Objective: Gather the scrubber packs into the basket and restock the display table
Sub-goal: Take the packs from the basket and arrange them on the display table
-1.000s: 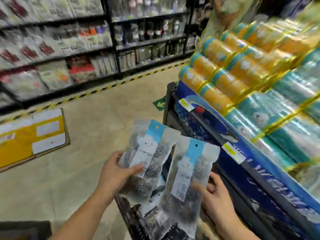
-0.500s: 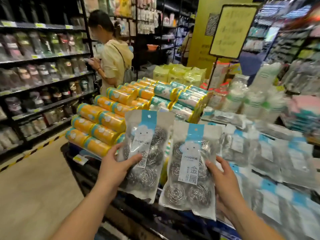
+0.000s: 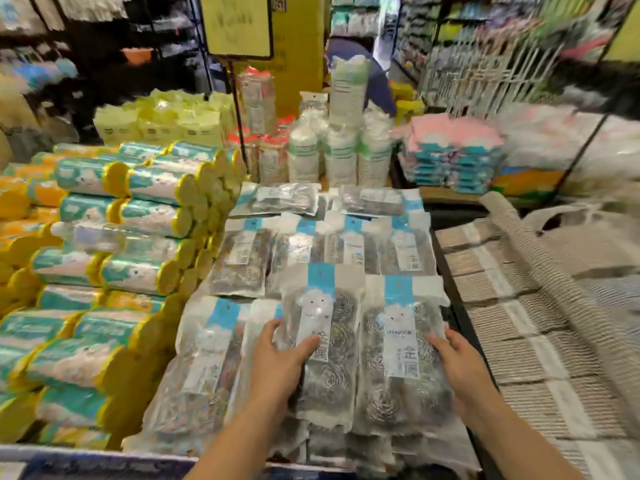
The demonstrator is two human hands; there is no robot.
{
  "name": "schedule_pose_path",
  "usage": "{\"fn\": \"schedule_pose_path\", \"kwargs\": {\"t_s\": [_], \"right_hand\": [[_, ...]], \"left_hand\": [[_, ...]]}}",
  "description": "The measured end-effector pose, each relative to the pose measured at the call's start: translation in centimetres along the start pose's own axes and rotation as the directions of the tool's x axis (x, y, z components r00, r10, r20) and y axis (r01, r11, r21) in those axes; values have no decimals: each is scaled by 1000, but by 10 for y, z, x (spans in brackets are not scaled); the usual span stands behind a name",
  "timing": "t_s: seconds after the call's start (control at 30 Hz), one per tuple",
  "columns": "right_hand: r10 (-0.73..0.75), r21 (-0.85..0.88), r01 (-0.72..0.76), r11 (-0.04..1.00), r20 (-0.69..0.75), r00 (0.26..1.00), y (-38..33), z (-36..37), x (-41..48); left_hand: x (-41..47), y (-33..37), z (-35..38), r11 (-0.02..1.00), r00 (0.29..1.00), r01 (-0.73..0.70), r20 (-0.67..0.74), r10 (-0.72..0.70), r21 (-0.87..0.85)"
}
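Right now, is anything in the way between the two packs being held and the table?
Nothing visible blocks them. The left hand and right hand hold the two packs right over laid-out packs already covering that spot.

Left hand [image 3: 277, 362]: fingers hidden behind left scrubber pack [image 3: 322, 344], only the thumb shows on its front. Right hand [image 3: 462, 368]: most fingers hidden under right scrubber pack [image 3: 401, 351]. Lower packs [image 3: 346, 445] largely covered. Small label print unreadable. Yellow sign [image 3: 235, 26] cut by top edge, writing blurred. Shelves [image 3: 485, 46] smeared.
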State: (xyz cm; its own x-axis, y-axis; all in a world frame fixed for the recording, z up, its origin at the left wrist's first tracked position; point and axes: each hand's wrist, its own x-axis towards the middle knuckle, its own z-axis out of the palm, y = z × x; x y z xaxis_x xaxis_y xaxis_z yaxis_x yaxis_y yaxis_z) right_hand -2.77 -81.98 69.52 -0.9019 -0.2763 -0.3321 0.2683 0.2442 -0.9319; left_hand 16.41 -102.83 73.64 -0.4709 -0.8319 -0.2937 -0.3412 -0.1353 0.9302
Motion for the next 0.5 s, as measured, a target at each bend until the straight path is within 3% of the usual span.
{"fn": "schedule_pose_path", "kwargs": {"t_s": [0.2,0.33,0.5], "right_hand": [[121,-90,-120,989,9,993,5,-31,-2],[102,-157,-111,981,-59,993,15,-36,7],[49,-276,-79,958,-114,992,24,-24,8]], "left_hand": [[-6,-18,54,983,997,55,35,-62,177],[-9,-24,67,944,999,40,1,-43,326],[-20,-18,80,774,995,75,-101,-14,629]]}}
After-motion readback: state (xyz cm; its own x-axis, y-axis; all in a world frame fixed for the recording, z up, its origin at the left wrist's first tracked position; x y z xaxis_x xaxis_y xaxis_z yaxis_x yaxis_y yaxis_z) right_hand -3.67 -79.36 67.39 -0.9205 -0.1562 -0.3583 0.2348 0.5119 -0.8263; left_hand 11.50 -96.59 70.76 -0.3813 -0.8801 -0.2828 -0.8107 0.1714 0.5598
